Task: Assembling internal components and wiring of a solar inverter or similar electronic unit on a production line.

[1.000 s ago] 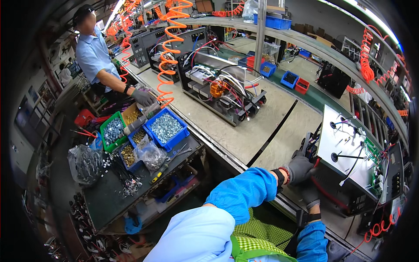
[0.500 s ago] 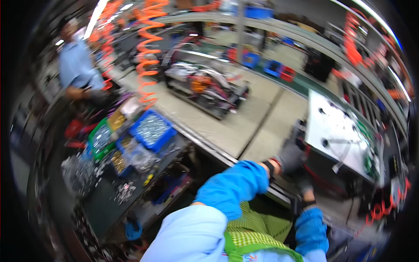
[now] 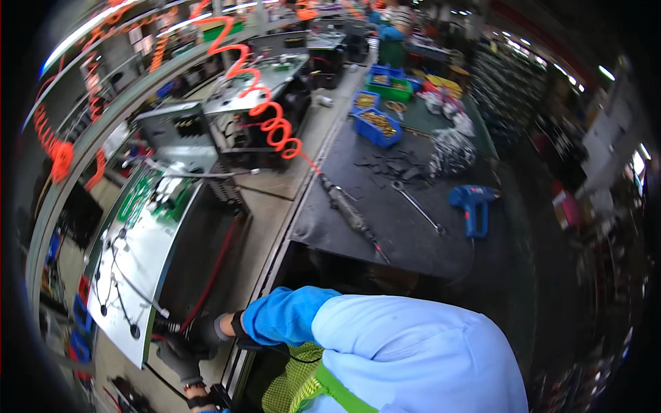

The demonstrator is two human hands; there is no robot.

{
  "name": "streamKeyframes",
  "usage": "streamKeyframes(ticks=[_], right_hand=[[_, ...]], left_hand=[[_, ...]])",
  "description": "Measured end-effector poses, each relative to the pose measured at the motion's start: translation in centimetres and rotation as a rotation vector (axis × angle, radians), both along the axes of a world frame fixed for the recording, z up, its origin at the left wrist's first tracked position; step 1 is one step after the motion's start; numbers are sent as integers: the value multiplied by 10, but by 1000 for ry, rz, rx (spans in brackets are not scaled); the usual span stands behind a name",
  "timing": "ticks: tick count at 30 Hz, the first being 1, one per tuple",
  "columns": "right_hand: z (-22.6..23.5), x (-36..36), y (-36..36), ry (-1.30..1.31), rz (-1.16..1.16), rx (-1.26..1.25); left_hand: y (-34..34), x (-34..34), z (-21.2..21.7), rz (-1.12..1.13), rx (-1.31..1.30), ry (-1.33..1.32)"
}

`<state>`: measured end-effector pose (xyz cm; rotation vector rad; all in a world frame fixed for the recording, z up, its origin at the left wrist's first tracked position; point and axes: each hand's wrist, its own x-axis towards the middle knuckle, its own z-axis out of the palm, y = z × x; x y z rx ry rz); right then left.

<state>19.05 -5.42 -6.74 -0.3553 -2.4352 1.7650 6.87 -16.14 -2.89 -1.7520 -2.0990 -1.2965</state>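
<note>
At the lower left, both grey-gloved hands are close together by the near corner of a metal chassis whose bright panel [image 3: 141,258] carries black cables and a green circuit board [image 3: 141,196]. My left hand [image 3: 177,356], with a beaded bracelet and a black strap at the wrist, has its fingers curled beside the panel's corner; what they grip is hidden. Against it lies my right hand [image 3: 205,334], its fingers lost in the dark beside the chassis. A red cable [image 3: 213,272] runs down the chassis's dark side toward the hands.
Right of the bench, a dark table [image 3: 427,251] bears a blue heat gun [image 3: 471,205], a wrench [image 3: 418,208], a power screwdriver [image 3: 350,212] on an orange coiled hose [image 3: 265,103], black scraps [image 3: 396,166] and a blue parts bin [image 3: 379,129]. A second chassis [image 3: 258,86] stands farther along.
My view has swung to the right. The left-hand parts bins and the co-worker there have left the picture, and the tool table has come in. Both hands stay by the chassis corner.
</note>
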Motion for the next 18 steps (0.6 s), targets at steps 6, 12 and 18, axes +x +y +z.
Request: streamKeyframes(ticks=[6, 12, 18], right_hand=[[-10, 6, -6, 154, -145, 455], [-16, -21, 16, 169, 278, 903], [73, 80, 4, 45, -38, 654]], left_hand=[[1, 0, 6, -30, -84, -10], [0, 9, 20, 23, -148, 359], [1, -20, 27, -116, -403, 521]])
